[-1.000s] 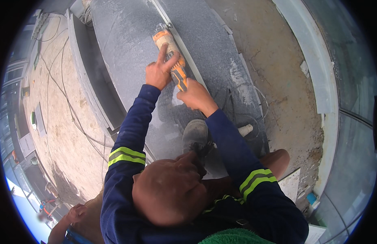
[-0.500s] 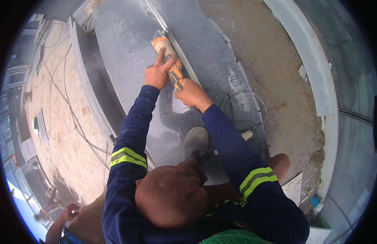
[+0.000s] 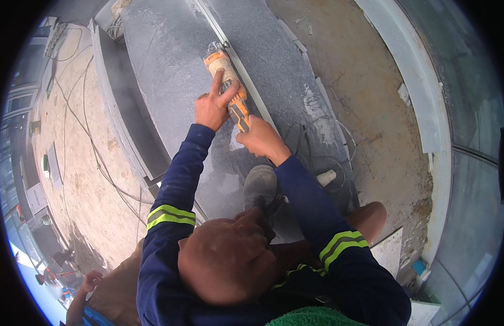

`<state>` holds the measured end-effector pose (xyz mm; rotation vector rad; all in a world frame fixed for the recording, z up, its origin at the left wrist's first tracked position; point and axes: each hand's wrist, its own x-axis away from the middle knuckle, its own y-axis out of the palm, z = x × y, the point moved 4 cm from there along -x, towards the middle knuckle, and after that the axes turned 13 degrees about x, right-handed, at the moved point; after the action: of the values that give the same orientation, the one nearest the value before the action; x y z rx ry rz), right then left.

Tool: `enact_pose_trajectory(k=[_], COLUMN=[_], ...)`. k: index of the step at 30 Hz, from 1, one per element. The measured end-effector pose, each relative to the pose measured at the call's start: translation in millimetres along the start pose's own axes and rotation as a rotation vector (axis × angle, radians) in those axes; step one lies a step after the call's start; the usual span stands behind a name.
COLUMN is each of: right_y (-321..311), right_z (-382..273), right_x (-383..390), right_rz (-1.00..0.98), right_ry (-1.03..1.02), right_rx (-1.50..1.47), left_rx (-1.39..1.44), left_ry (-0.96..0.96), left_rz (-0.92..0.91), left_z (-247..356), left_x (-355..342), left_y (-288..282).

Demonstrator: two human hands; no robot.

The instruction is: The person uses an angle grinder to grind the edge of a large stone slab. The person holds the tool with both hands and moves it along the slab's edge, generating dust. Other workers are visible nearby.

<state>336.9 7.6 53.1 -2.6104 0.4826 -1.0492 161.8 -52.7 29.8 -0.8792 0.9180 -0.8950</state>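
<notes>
An orange and black angle grinder [image 3: 238, 111], its front body wrapped in beige tape, is held in both hands over a grey stone slab [image 3: 170, 60]. My left hand [image 3: 213, 108] grips its front body from the left side, thumb and index finger laid along the tape. The rear handle is in the closed grip of my right hand [image 3: 263, 140]. Alongside the grinder's head runs a long, pale metal straightedge [image 3: 253, 92] lying on the slab. The disc's contact with the stone is hard to make out.
My shoe [image 3: 260, 185] is on the slab. A looped cable [image 3: 349, 142] and a white roll-like piece [image 3: 326, 177] lie to the right. A raised slab edge [image 3: 119, 103] and cables [image 3: 97, 155] are at left. Another person's hand [image 3: 90, 281] shows lower left.
Both hands and the grinder have shifted slightly toward me along the straightedge. The grip of each hand looks the same.
</notes>
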Motion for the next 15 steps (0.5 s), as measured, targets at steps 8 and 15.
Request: enact_pose_trajectory(k=[8, 15], right_y=[9, 1], right_z=[12, -2], right_x=[3, -13], right_rz=[0.033, 0.013], right_ry=[-0.048, -0.007], right_rx=[0.037, -0.011], left_rx=[-0.011, 0.007], left_ry=[0.017, 0.005], left_rz=[0.033, 0.029], left_z=[7, -10], left_x=[7, -7], left_y=[-3, 4])
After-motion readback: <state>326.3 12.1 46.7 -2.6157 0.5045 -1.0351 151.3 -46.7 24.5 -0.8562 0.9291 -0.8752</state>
